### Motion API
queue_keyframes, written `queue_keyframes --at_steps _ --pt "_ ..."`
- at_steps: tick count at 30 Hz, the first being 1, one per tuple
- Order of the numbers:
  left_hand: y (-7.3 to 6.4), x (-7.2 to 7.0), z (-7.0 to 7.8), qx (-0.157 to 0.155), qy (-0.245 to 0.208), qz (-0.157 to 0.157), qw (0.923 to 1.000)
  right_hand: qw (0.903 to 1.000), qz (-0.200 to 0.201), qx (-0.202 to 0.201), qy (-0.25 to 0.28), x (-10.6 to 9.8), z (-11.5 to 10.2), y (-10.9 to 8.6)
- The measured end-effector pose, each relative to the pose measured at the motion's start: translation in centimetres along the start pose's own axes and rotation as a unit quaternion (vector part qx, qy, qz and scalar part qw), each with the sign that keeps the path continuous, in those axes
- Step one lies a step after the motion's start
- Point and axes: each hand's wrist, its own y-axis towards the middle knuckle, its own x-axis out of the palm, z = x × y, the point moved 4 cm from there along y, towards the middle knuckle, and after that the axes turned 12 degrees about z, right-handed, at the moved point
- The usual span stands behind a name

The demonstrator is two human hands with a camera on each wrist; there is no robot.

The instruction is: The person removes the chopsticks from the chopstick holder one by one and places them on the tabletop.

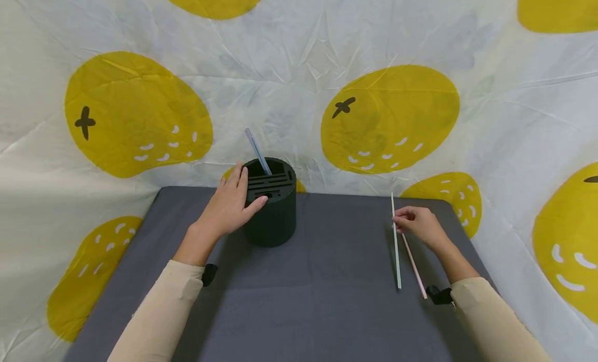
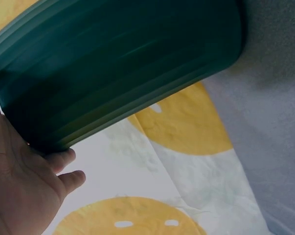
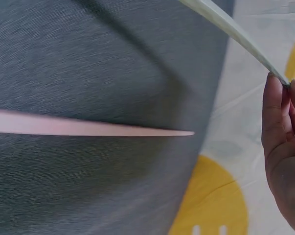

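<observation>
A dark green round knife block [image 1: 273,222] with a slotted top stands upright at the table's back left. My left hand [image 1: 231,206] rests on its left side, fingers straight along the rim and thumb across the top's front edge. In the left wrist view the block's ridged wall [image 2: 123,73] fills the top. Blue translucent sticks [image 1: 258,151] lean out of the block's open rear compartment. My right hand [image 1: 418,224] pinches a pale green chopstick [image 1: 397,258] near its thin far end, between thumb and fingertips. A pink chopstick [image 1: 415,268] lies on the table beside it.
Grey cloth covers the table [image 1: 308,310]; its back edge meets a white hanging sheet [image 1: 271,55] printed with yellow fruit. The pink chopstick's thin tip points towards the table's edge in the right wrist view. Dark wrist mounts [image 1: 439,295] show at both cuffs.
</observation>
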Motion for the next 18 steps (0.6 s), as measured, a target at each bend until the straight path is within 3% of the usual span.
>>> queue_keyframes --at_steps 18 --pt "0.3 -0.1 0.1 -0.005 0.001 0.000 1.0000 0.9961 -0.049 0.070 -0.024 1.7 3.9 0.6"
